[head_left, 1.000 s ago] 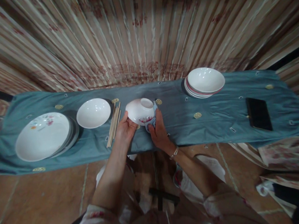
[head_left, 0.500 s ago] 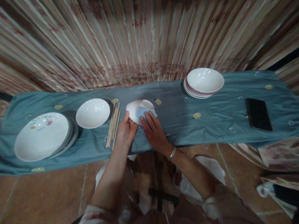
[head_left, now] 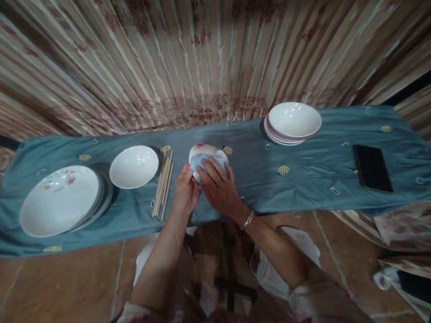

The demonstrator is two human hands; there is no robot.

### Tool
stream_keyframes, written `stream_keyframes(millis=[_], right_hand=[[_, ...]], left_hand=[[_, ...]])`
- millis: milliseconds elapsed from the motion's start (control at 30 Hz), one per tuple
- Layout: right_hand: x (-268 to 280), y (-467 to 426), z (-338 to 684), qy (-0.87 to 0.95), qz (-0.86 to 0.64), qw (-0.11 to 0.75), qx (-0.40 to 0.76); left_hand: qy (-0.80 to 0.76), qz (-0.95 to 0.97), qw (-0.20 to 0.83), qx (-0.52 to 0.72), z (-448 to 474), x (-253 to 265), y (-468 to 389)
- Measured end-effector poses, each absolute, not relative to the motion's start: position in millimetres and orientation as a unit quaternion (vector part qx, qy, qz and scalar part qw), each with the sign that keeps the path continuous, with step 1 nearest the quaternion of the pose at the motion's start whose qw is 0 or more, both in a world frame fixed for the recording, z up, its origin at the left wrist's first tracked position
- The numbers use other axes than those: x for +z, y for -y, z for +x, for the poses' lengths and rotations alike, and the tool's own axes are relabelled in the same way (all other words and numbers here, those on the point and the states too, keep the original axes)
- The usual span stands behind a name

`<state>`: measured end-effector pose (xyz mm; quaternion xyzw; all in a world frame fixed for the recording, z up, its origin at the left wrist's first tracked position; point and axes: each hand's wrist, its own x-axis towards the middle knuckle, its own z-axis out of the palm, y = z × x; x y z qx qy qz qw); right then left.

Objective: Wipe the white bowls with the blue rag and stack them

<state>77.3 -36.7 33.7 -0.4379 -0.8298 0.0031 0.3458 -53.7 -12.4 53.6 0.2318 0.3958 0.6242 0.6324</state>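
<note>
Tilted over the table's middle is a small white bowl (head_left: 197, 151) with a reddish pattern on its outside. My left hand (head_left: 185, 189) grips its left lower edge, thumb on the near side. A light blue cloth (head_left: 202, 161) lies against the bowl's outer wall, pressed there by my right hand (head_left: 219, 183), whose fingers cover much of it. Left of my hands, several wooden chopsticks (head_left: 163, 185) lie side by side on the cloth-covered table. The bowl's inside and foot are hidden from view.
A white bowl (head_left: 134, 166) stands left of the chopsticks, beside a stack of large flowered plates (head_left: 59, 205). To the back right is a stack of white bowls (head_left: 294, 121). A black phone (head_left: 373, 167) lies on the green tablecloth (head_left: 250, 183). A pleated curtain (head_left: 221, 59) hangs behind.
The bowl has turned in my left hand, so its foot ring no longer shows and a reddish pattern does. My right hand, with the cloth, has spread over more of its wall.
</note>
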Motion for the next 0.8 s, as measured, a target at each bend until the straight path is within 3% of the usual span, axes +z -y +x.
stream_keyframes(millis=[567, 800], right_hand=[[47.9, 13.6, 93.6, 0.798, -0.47, 0.376, 0.027], [43.9, 5.7, 98.9, 0.767, -0.473, 0.427, 0.077]], left_hand=[[-0.375, 0.227, 0.659, 0.611, -46.0, 69.1, 19.3], [-0.374, 0.243, 0.661, 0.603, -45.0, 70.4, 19.9]])
